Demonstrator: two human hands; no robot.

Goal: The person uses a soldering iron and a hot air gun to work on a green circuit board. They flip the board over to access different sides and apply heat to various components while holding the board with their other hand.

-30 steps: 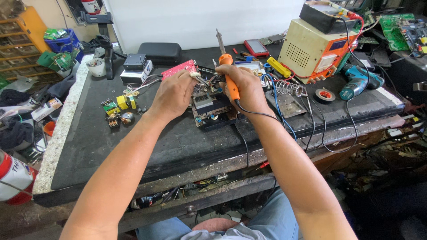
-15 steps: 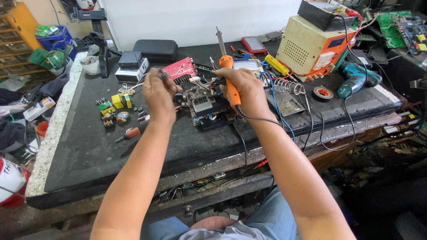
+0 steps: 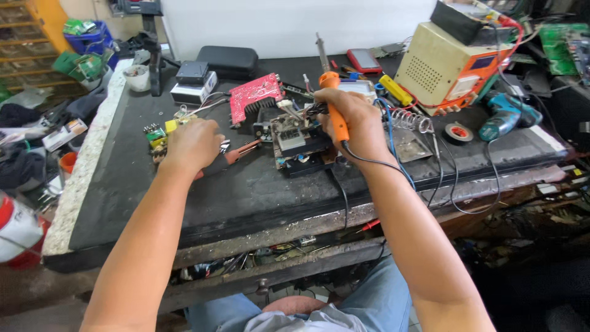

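Overhead: black matte bench top (image 3: 258,190), scuffed, with a pale speckled stone edge on the left and a rusty metal front rail. White wall behind. Yellow shelving and blue bin at far left, clutter on the floor there.

Left hand (image 3: 193,144) lies palm down on the bench, forearm stretched straight out, fingers curled over the red-handled tool (image 3: 236,154); whether it truly grips it I cannot tell. Small yellow and green parts (image 3: 157,132) sit just beside its knuckles.

Right hand (image 3: 353,123) is clenched around the orange soldering iron (image 3: 335,110), held upright with the metal tip pointing up and away, black cord trailing off the bench front. Iron hangs just over the right edge of the open circuit assembly (image 3: 298,141), a boxy grey and black unit at bench centre.

Red circuit board (image 3: 255,95) leans behind it. Cream metal power supply (image 3: 439,67) with perforated side stands right rear; coiled wire iron stand (image 3: 409,120), tape roll (image 3: 458,132) and teal drill (image 3: 504,117) nearby.
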